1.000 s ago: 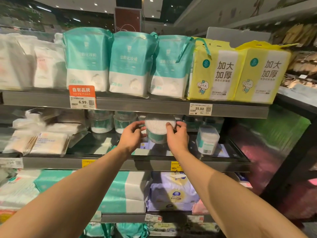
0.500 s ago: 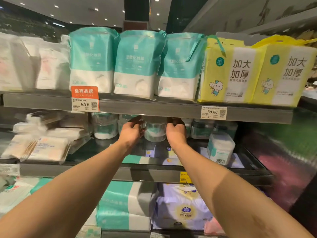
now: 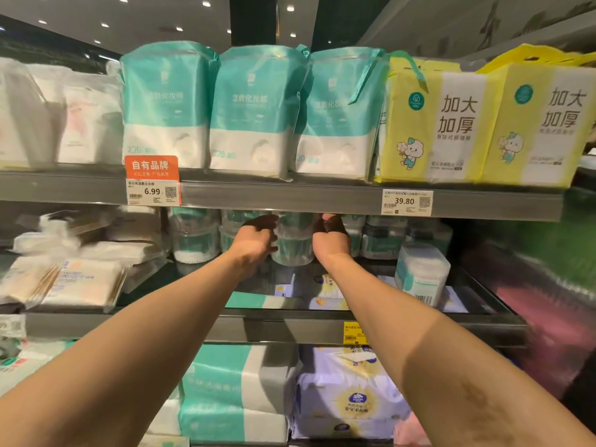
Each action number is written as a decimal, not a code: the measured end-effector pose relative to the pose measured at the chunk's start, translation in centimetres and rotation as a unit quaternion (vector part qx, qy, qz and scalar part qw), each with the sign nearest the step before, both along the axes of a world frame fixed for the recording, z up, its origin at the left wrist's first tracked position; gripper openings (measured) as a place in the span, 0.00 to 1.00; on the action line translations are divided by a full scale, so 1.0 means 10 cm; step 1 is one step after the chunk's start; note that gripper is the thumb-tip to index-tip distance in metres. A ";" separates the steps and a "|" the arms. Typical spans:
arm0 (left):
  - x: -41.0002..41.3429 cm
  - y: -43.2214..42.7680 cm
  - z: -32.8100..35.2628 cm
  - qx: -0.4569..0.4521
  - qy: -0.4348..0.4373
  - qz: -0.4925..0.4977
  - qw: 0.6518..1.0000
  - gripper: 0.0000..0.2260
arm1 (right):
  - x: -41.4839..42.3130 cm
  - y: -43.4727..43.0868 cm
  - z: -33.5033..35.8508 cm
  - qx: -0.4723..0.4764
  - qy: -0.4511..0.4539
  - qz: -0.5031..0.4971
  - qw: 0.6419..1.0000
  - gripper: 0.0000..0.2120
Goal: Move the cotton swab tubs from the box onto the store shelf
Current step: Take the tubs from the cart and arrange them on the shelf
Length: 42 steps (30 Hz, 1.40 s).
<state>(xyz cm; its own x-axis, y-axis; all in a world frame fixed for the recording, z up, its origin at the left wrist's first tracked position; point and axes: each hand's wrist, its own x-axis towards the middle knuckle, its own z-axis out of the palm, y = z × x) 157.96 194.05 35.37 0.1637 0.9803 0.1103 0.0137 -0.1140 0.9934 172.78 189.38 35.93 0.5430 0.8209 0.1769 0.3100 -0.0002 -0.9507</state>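
Store aisle, dim ceiling spots, grey metal shelving across the whole frame. Centre of frame, tucked under the lip of the upper shelf (image 3: 290, 199): fingers (image 3: 262, 222) of the left hand (image 3: 254, 241) curl onto the left side of a clear cotton swab tub (image 3: 292, 253), and the right hand (image 3: 331, 243) curls onto its right side. Both grip it. The tips are in shadow, so exact finger lay is unreadable.

The tub is upright at back-centre of the middle shelf (image 3: 274, 327). Cannot tell if its base is down yet. Possibly a second tub on top, too blurred to call.

Just left are the neighbour tubs (image 3: 193, 243), just right another tub group (image 3: 382, 237). Right of centre, nearer the front edge, is a square swab pack (image 3: 421, 272), apart from the hands. Left of frame has flat cotton pad packs (image 3: 80, 282). Up top are teal bags (image 3: 258, 111) and yellow packs (image 3: 451, 124). The source box is not in view.

Risks, judged:
- Headroom under the upper shelf looks tight, so any lift could knock the tub top against it.
- Neighbours sit close on both sides. Fingers pulled out carelessly could drag or tip one.
- If it is a stack, letting go unevenly could topple the top tub.
- The shelf floor looks glossy, so a push could slide the tub into the back row.
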 end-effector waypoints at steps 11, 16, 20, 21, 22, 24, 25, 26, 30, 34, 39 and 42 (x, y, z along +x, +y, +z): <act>0.11 -0.07 0.05 0.004 0.065 -0.017 0.998 0.21 | 0.05 0.00 0.00 -0.037 -0.007 0.023 0.999 0.23; 0.36 -0.23 0.10 -0.014 0.061 -0.040 0.997 0.15 | 0.15 -0.24 0.06 -0.110 -0.114 -0.037 0.987 0.14; 0.72 -0.44 0.14 -0.078 0.029 -0.078 0.993 0.11 | 0.36 -0.59 0.07 -0.101 -0.294 -0.073 0.948 0.15; 0.85 -0.49 0.14 -0.083 0.033 -0.091 0.992 0.11 | 0.46 -0.69 0.08 -0.094 -0.345 -0.090 0.930 0.15; 0.95 -0.54 0.15 -0.079 0.046 -0.104 0.990 0.10 | 0.56 -0.76 0.08 -0.090 -0.392 -0.107 0.910 0.15; 1.17 -0.66 0.18 -0.084 0.060 -0.140 0.985 0.09 | 0.81 -0.90 0.09 -0.117 -0.458 -0.144 0.869 0.17; 1.27 -0.70 0.20 -0.089 0.065 -0.160 0.981 0.09 | 0.94 -0.97 0.08 -0.141 -0.475 -0.158 0.854 0.20; 1.36 -0.73 0.19 -0.092 0.074 -0.173 0.978 0.09 | 1.04 -1.04 0.04 -0.168 -0.477 -0.166 0.847 0.25; 1.67 -0.79 0.17 -0.084 0.095 -0.174 0.977 0.10 | 1.45 -1.25 -0.09 -0.217 -0.364 -0.167 0.890 0.42; 1.86 -0.86 0.06 -0.082 0.138 -0.188 0.969 0.14 | 1.78 -1.38 -0.13 -0.196 -0.270 -0.157 0.929 0.48; 2.07 -0.93 -0.04 -0.028 0.175 -0.228 0.957 0.18 | 2.11 -1.42 -0.24 -0.251 -0.258 -0.152 0.920 0.41; 2.15 -1.00 -0.10 -0.001 0.187 -0.232 0.955 0.18 | 2.20 -1.39 -0.30 -0.258 -0.251 -0.133 0.924 0.36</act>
<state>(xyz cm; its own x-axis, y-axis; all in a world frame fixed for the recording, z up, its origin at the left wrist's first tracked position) 179.47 184.06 34.41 0.6076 0.7931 -0.0424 0.3157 -0.1922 0.9292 194.78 175.48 32.95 0.6938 0.7153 0.0836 0.6347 -0.5525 -0.5402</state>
